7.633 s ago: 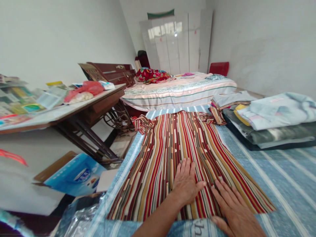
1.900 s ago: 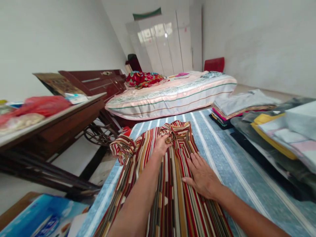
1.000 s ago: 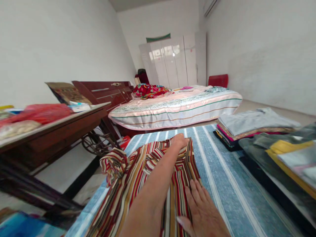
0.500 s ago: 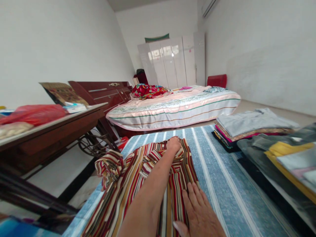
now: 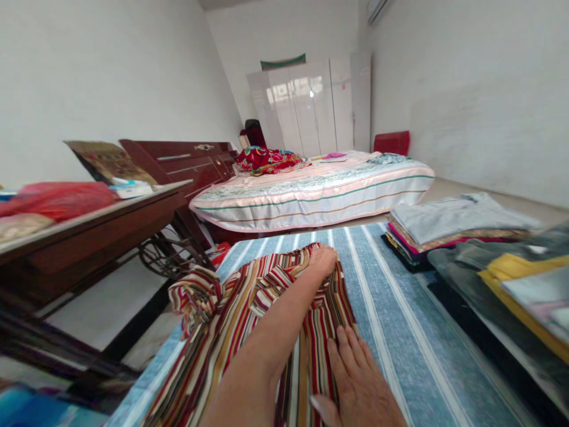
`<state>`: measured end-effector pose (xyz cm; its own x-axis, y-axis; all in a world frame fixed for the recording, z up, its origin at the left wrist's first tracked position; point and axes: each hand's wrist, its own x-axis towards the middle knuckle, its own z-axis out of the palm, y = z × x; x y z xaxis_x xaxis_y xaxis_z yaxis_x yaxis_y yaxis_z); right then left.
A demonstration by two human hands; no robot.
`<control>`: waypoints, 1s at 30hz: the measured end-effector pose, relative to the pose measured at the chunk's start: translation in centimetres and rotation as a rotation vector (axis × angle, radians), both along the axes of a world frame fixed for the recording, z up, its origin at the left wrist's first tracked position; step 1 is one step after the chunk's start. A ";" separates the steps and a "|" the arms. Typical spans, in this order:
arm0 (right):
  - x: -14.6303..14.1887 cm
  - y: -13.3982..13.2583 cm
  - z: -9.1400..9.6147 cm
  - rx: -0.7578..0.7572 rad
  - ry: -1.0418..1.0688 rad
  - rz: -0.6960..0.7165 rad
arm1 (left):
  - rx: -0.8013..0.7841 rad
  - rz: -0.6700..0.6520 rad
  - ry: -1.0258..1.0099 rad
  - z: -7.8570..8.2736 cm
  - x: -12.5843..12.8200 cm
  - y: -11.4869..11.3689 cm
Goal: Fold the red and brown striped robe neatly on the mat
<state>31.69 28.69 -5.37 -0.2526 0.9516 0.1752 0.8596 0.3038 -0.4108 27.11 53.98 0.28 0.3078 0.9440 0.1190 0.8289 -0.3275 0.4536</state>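
Observation:
A shirt with red, tan, white and black stripes (image 5: pixel 213 338) lies spread over the blue-and-white striped bed cover (image 5: pixel 382 314). My left arm reaches across it, and my left hand (image 5: pixel 323 260) is curled on the cloth at the shirt's far right corner, its fingertips partly hidden. Flat on the shirt's near right side rests my right hand (image 5: pixel 355 373), fingers stretched out. A bunched part of the shirt sticks out at the left edge, and a folded flap lies near my left forearm.
On the right sit a stack of folded clothes (image 5: pixel 462 216) and looser garments, including a yellow one (image 5: pixel 515 270). A sewing-machine table (image 5: pixel 111 222) bearing a red plastic bag (image 5: pixel 66 200) stands left. Beyond are a larger bed (image 5: pixel 311 207) and a white wardrobe (image 5: pixel 302 112).
My left hand has slid slightly to the right along the shirt's far edge. My right hand stays flat in nearly the same place. The camera view has shifted slightly.

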 end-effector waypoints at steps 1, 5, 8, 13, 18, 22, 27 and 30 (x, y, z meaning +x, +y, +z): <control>0.0 0.0 0.0 0.006 0.001 0.000 | -0.009 -0.007 0.014 -0.2 0.2 -0.1; 0.1 0.0 -0.3 0.040 0.003 -0.017 | -0.009 -0.015 0.055 -0.7 0.5 -0.8; 0.0 0.0 -0.2 0.053 0.004 -0.028 | 0.012 -0.012 0.071 -0.9 0.4 -1.3; 0.0 -0.1 0.5 0.029 0.010 -0.026 | 0.015 0.030 0.073 -0.2 0.0 -0.9; 0.1 -0.3 1.0 -0.021 0.022 -0.020 | 0.034 0.095 0.016 1.1 1.1 1.4; 0.2 -0.3 1.3 -0.053 0.035 -0.008 | 0.003 0.172 -0.021 1.4 2.9 3.0; 0.4 -0.1 2.1 -0.122 0.060 0.012 | -0.101 0.250 0.005 1.6 3.6 4.1; 0.5 -0.2 2.7 -0.181 0.074 0.028 | -0.180 0.278 0.057 2.1 3.1 4.7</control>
